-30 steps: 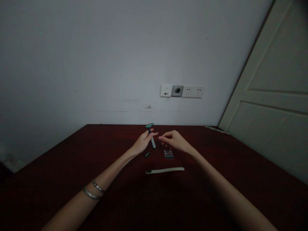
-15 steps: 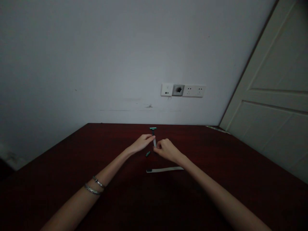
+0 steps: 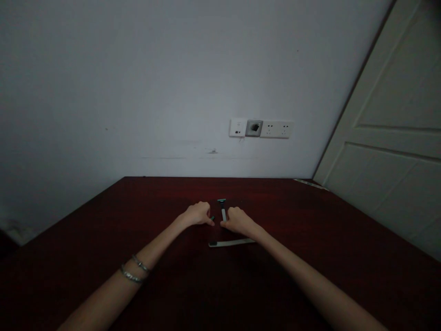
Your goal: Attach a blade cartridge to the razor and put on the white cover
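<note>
A dark red-brown surface (image 3: 344, 230) runs away from us to a pale wall (image 3: 138, 92), with a white socket plate (image 3: 261, 128) above its far edge and a panelled door (image 3: 396, 128) off to the right of our right hand. The light is dim, so fine detail is hard to read.

Both of our hands are low on the surface, close together but not touching. Our left hand (image 3: 198, 214) is curled, knuckles up, with its fingertips pointing down toward the surface. A small green piece (image 3: 212, 218) lies just beside those fingertips, on the side facing the right hand (we cannot tell whether the fingers pinch it or merely rest next to it). Two bracelets (image 3: 134, 270) sit on the left forearm, well back from the hand.

Our right hand (image 3: 237, 221) is curled too, and its thumb and fingertips appear closed on the near end of a razor (image 3: 223, 212). The razor stands in the gap between the two hands, its pale handle pointing away from us and its dark green head at the far end, just beyond both sets of knuckles. We cannot tell whether the head touches the surface.

A pale strip (image 3: 229, 242) lies flat on the surface just on our side of the right hand, running crosswise, with its right end hidden under the right wrist.
</note>
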{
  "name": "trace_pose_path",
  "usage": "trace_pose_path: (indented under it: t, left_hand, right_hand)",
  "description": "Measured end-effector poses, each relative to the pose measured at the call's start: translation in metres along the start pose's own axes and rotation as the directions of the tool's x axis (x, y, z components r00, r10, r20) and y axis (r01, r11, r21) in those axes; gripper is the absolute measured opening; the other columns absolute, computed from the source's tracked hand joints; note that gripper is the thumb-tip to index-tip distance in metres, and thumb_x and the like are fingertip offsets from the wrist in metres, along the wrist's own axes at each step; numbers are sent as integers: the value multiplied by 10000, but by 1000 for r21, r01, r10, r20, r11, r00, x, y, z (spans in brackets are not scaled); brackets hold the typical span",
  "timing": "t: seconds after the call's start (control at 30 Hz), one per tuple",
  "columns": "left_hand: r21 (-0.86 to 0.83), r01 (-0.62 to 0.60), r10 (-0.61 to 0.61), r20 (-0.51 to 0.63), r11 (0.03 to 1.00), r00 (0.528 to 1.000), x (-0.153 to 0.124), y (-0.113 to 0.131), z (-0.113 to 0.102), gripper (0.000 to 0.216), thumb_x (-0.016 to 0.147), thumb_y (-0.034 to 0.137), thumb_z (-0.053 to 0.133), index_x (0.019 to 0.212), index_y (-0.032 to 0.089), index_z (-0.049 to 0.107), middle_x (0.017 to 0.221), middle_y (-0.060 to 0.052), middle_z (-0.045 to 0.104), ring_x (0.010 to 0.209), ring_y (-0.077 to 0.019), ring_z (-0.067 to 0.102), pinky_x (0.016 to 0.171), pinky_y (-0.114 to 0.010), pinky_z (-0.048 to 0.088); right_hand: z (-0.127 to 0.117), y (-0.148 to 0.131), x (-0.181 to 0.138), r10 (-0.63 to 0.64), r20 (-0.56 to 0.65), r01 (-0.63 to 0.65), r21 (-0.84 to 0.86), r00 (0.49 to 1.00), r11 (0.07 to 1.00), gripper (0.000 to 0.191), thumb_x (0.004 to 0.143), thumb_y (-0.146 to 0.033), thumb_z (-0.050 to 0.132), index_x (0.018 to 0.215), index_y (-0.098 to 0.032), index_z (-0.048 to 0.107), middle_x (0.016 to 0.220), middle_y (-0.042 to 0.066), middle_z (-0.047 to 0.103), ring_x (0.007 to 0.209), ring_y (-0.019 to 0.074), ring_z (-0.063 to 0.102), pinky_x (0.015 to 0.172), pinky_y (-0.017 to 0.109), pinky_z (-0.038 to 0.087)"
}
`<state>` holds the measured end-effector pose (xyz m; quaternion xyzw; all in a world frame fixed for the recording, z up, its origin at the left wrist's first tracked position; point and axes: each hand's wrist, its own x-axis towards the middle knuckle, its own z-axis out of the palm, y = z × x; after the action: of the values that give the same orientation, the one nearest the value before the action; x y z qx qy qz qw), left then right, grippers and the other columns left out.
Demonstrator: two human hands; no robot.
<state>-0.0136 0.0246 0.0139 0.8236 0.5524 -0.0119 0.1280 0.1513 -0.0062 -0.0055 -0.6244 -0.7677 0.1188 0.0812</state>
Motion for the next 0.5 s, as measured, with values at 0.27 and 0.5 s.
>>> trace_pose_path:
  t: [0.27,0.5]
  left_hand:
    - [-54,-22,24,32,998,999,8,-7,12,250,588,356,712,716,156,635,715,-36,654,615,-151,589,482,-202,376]
    - [-156,12,5,108,988,994,11,-6,12,103,659,200,643,634,103,620,546,-27,583,433,-95,500,420,-188,374]
  right_hand:
    - [3,3,0,-2,40,3,-15,999,1000,401,674,-403,597,930,-99,647,950,194,661,892,295,631,658,301,456]
    - [4,4,-1,3,43,-3,-6,999,1000,350,669,-371,631,911,-119,657,934,169,669,880,260,636,674,274,448]
